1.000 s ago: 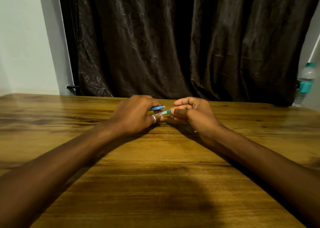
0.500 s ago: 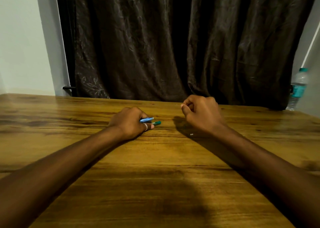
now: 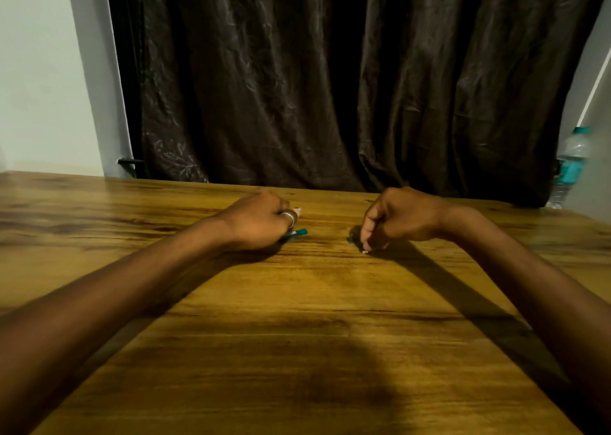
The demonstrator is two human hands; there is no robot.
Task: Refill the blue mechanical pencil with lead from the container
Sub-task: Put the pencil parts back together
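The left hand [image 3: 261,223] was clenched on the pencil [image 3: 299,233], its teal end poking out. The right hand [image 3: 396,219] pinched something tiny on the table [image 3: 297,335]. Refilling looked unfinished; no container was visible.

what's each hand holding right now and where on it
Left hand is closed around the pencil, only its green end showing. Right hand pinches something tiny at the table; cannot tell what.

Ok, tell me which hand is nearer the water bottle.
Right. The right hand rests on the table toward the water bottle at the far right edge; the left hand sits farther across.
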